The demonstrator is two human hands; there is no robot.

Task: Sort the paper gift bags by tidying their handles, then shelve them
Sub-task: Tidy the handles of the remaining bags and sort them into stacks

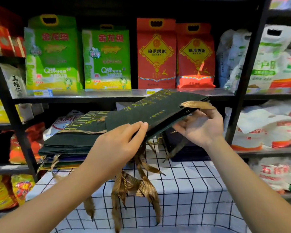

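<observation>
A flat, folded dark green gift bag with gold lettering is held tilted in the air over the table. My left hand grips its near edge from above. My right hand holds its far right end from below, fingers by a gold ribbon handle sticking out there. More gold ribbon handles dangle beneath the bag. A stack of flat dark green bags lies on the table at the left. A dark navy bag lies under the raised one.
The table wears a white cloth with a black grid. Behind it stands a black metal shelf unit filled with green, red and white rice sacks. More sacks fill the shelves at left and right.
</observation>
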